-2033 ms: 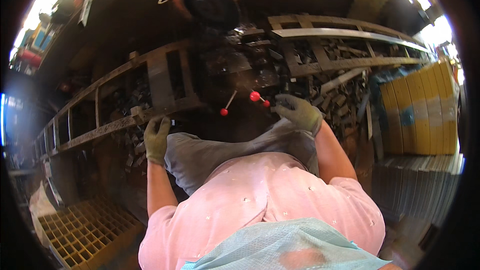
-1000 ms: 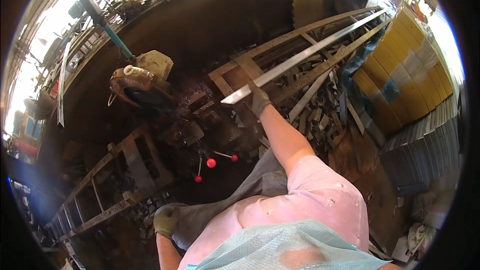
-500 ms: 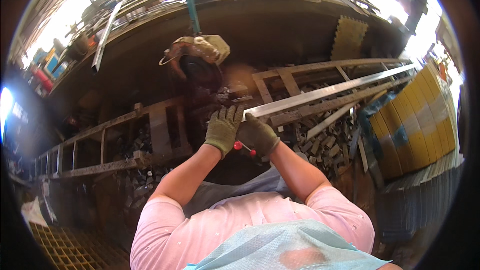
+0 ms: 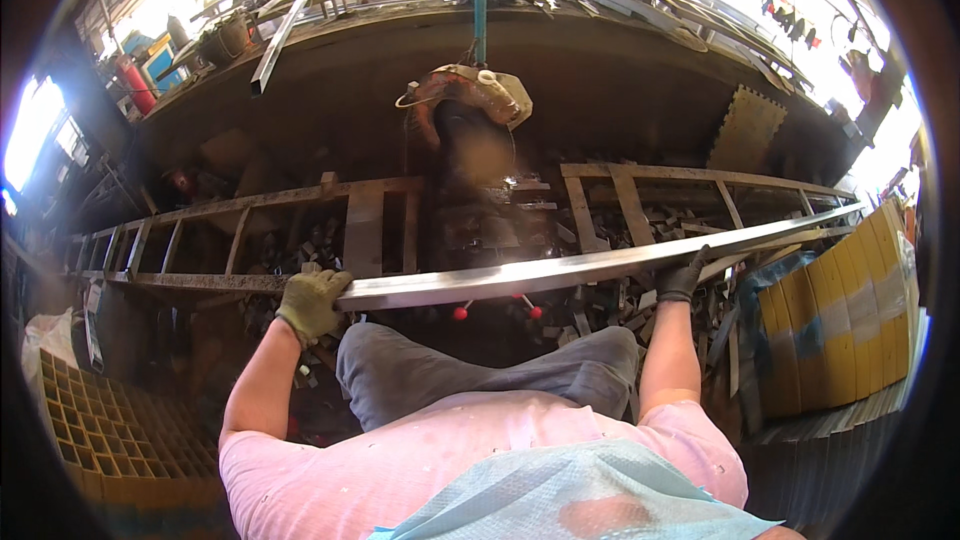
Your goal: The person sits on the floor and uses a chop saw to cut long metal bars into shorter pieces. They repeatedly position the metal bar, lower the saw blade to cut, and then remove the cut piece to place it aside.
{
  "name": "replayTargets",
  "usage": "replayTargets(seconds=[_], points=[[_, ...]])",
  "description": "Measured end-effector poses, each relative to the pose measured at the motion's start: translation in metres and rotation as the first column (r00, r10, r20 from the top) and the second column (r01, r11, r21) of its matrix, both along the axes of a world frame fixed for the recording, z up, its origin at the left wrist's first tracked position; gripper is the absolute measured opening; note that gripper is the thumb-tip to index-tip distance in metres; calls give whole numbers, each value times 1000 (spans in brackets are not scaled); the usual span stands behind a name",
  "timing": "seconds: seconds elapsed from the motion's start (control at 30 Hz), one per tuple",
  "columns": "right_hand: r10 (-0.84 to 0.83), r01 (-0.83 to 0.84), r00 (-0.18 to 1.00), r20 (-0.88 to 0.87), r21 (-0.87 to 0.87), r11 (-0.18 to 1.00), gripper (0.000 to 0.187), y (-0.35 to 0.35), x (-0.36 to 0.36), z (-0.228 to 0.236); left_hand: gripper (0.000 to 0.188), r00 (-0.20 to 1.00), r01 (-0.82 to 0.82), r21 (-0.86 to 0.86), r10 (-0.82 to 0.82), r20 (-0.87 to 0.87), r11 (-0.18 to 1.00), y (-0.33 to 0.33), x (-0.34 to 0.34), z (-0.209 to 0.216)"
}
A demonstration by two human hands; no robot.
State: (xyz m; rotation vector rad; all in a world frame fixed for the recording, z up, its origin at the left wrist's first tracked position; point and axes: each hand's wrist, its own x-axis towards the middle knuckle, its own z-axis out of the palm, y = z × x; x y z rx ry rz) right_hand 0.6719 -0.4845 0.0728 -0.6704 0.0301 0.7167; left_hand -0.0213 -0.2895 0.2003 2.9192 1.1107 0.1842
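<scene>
A long silvery metal bar point(image 4: 520, 278) lies across in front of me, above my lap, and runs off to the far right. At its left end is my left hand point(image 4: 312, 304) in a greenish work glove, closed on the bar's end with a small block-like shape by the fingertips. My right hand point(image 4: 683, 278), in a darker glove, grips the bar further along from below; the bar hides part of its fingers. Beyond the bar stands a cutting machine with a worn, rounded guard point(image 4: 465, 85). Two red ball knobs point(image 4: 460, 313) show just under the bar.
Wooden ladder-like racks point(image 4: 200, 215) extend to both sides of the machine. Many short cut-off pieces point(image 4: 640, 315) lie under them. At right stands a stack of yellow-brown boards point(image 4: 835, 305); at left, a gridded yellow crate point(image 4: 110, 430). A cluttered bench point(image 4: 380, 15) runs along the back.
My hands have moved apart, left hand to the left and right hand to the right. The bar has shifted left and nearer me, away from the machine. The head view has also turned.
</scene>
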Motion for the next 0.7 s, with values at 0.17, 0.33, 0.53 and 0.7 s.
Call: replayTargets(seconds=[0.17,0.33,0.53,0.7], points=[[-122,122,993,11,-82,989,72,35,-30,-20,59,996,-86,43,87,-21,995,11,-62,-19],[-48,46,996,-69,-37,998,91,79,-91,-19,62,945,-290,185,312,-102,939,52,-113,-46],[97,-105,985,-144,-49,993,82,124,-148,-29,64,887,-456,291,455,74,841,82,-127,-78],[284,-297,935,-212,-28,955,68,141,-190,-31,57,961,-271,382,230,151,884,85,-66,-114]])
